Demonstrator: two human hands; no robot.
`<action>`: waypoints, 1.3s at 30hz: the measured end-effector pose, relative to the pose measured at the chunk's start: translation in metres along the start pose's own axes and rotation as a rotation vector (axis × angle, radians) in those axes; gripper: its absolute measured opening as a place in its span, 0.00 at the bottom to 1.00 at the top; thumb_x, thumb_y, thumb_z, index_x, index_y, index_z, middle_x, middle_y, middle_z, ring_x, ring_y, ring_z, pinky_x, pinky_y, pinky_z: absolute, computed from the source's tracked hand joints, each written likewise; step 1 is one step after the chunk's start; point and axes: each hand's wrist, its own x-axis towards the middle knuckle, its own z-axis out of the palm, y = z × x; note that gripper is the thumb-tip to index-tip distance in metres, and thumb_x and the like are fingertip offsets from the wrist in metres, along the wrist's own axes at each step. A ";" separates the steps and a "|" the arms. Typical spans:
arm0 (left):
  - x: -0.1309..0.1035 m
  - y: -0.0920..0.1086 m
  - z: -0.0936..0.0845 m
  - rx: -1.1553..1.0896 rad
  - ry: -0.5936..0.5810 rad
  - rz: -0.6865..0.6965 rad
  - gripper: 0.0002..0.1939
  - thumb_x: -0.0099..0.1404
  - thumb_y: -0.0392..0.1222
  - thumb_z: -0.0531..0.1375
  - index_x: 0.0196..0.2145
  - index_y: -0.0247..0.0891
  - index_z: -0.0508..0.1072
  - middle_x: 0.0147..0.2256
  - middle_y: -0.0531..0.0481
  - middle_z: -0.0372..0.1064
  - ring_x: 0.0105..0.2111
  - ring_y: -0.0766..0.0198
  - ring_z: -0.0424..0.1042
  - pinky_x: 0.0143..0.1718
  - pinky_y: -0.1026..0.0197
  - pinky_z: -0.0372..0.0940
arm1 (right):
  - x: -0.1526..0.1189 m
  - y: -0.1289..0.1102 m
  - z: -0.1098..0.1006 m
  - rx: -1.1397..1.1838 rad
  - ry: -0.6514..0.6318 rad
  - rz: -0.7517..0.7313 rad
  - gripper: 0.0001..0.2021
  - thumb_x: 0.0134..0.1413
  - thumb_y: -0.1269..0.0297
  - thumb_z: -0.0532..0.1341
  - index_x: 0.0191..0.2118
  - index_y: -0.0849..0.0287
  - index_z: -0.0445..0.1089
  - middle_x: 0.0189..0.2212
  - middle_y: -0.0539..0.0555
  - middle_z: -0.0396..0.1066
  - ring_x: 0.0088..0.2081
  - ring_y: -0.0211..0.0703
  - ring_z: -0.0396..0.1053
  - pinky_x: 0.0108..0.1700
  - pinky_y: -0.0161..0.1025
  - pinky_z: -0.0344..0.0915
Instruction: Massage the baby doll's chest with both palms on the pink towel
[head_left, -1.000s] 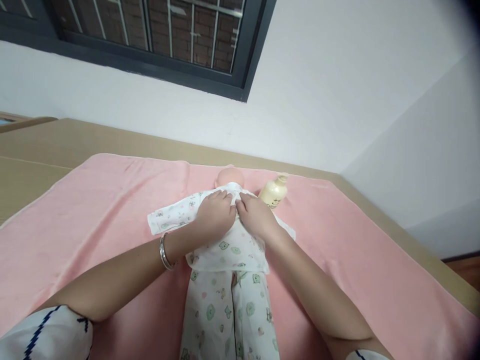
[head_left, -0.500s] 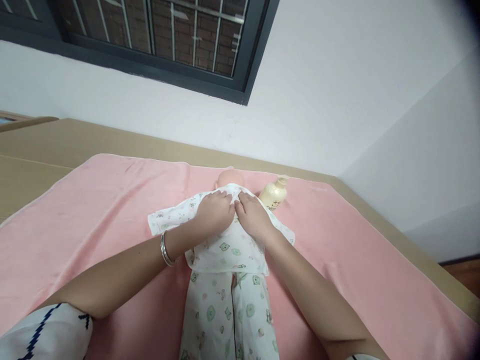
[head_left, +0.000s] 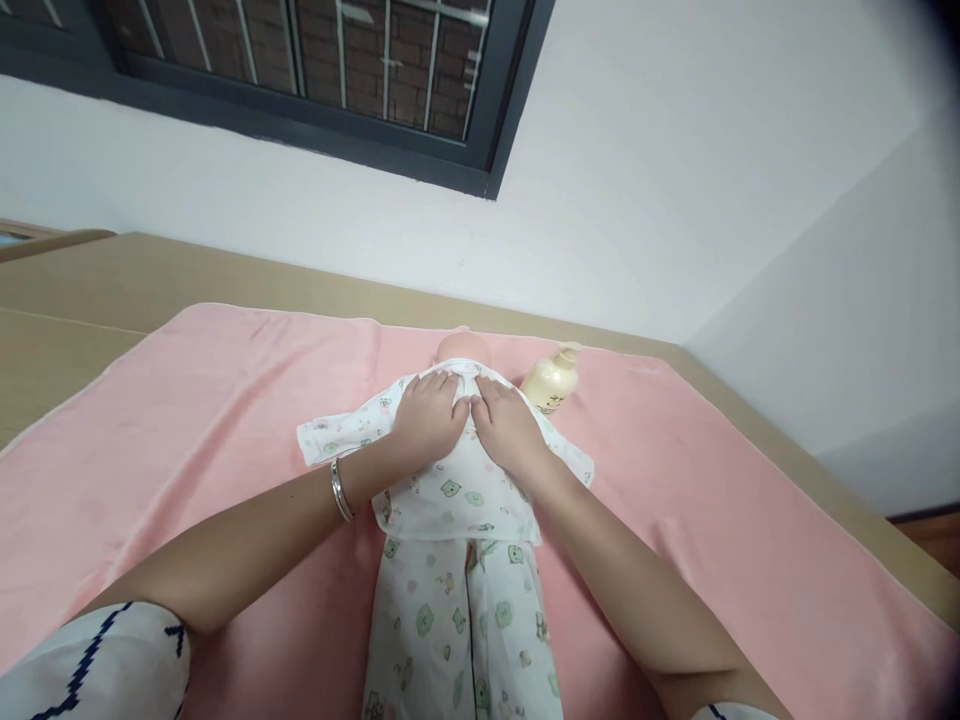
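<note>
A baby doll (head_left: 463, 347) lies on a pink blanket (head_left: 247, 400), its head toward the wall. It wears a white printed top (head_left: 457, 505) and matching trousers (head_left: 427, 630). My left hand (head_left: 429, 415) rests flat on the upper chest of the top, fingers stretched out. Beside it my right hand (head_left: 508, 425) lies flat on the other side of the chest, its thumb close to the left thumb. Neither hand grips anything. A silver bangle (head_left: 340, 490) circles my left wrist. The doll's face and feet cannot be made out.
A cream pump bottle (head_left: 551, 380) lies tilted on the blanket, right of the doll's head. The blanket covers a tan surface (head_left: 225, 268) that borders a white wall (head_left: 420, 235). A dark-framed window (head_left: 480, 165) with bars is above.
My left thumb has spread a little away from its fingers, and the fingers of both hands look straighter. Both hands stay on the doll's chest. The view has shifted slightly.
</note>
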 end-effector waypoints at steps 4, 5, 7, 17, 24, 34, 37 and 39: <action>0.000 0.000 -0.001 -0.011 -0.010 0.001 0.21 0.72 0.43 0.47 0.57 0.32 0.68 0.59 0.39 0.68 0.60 0.49 0.64 0.62 0.48 0.56 | -0.004 -0.006 -0.004 -0.060 -0.005 0.044 0.23 0.70 0.65 0.46 0.62 0.70 0.63 0.60 0.67 0.67 0.62 0.55 0.63 0.64 0.47 0.56; 0.000 0.000 -0.002 -0.012 -0.013 0.002 0.21 0.72 0.43 0.47 0.56 0.32 0.68 0.58 0.39 0.69 0.60 0.49 0.65 0.62 0.48 0.57 | -0.005 -0.008 -0.005 -0.081 -0.005 0.061 0.22 0.71 0.64 0.46 0.61 0.70 0.65 0.59 0.67 0.68 0.62 0.55 0.64 0.63 0.47 0.56; 0.000 0.000 -0.001 -0.010 -0.014 0.003 0.21 0.72 0.44 0.47 0.56 0.33 0.69 0.58 0.39 0.69 0.60 0.49 0.65 0.61 0.47 0.57 | -0.008 -0.012 -0.008 -0.121 -0.011 0.083 0.21 0.71 0.63 0.46 0.59 0.68 0.66 0.56 0.68 0.71 0.60 0.56 0.67 0.61 0.47 0.58; -0.005 0.006 -0.007 0.136 -0.020 0.007 0.22 0.72 0.41 0.47 0.57 0.28 0.69 0.58 0.35 0.69 0.60 0.49 0.66 0.61 0.48 0.57 | -0.030 -0.034 -0.022 -0.283 -0.098 -0.001 0.21 0.69 0.68 0.45 0.57 0.71 0.67 0.55 0.72 0.70 0.58 0.60 0.68 0.60 0.49 0.60; -0.027 0.030 -0.017 0.325 -0.080 0.020 0.25 0.72 0.39 0.48 0.60 0.20 0.67 0.60 0.28 0.65 0.61 0.44 0.66 0.60 0.47 0.59 | -0.012 -0.011 -0.023 -0.077 -0.123 -0.016 0.20 0.71 0.65 0.45 0.58 0.65 0.67 0.60 0.64 0.68 0.61 0.52 0.65 0.60 0.44 0.60; -0.004 0.005 -0.015 0.153 -0.059 0.005 0.22 0.72 0.43 0.48 0.54 0.27 0.72 0.56 0.35 0.71 0.57 0.50 0.70 0.57 0.49 0.64 | -0.032 -0.032 -0.024 -0.253 -0.136 -0.046 0.21 0.68 0.71 0.45 0.57 0.73 0.68 0.56 0.70 0.70 0.60 0.57 0.67 0.63 0.47 0.59; -0.013 0.012 -0.009 0.208 0.000 0.050 0.22 0.72 0.40 0.48 0.55 0.24 0.71 0.57 0.32 0.70 0.59 0.47 0.68 0.59 0.48 0.62 | -0.017 -0.016 -0.019 -0.122 -0.100 -0.043 0.20 0.70 0.67 0.46 0.58 0.69 0.68 0.59 0.67 0.68 0.63 0.55 0.63 0.64 0.46 0.58; -0.018 0.017 -0.008 0.217 0.025 0.107 0.20 0.71 0.37 0.50 0.53 0.25 0.73 0.55 0.32 0.72 0.58 0.48 0.69 0.59 0.49 0.61 | -0.006 -0.004 -0.014 -0.048 -0.097 -0.063 0.20 0.70 0.67 0.46 0.60 0.68 0.65 0.62 0.66 0.65 0.65 0.53 0.60 0.65 0.46 0.56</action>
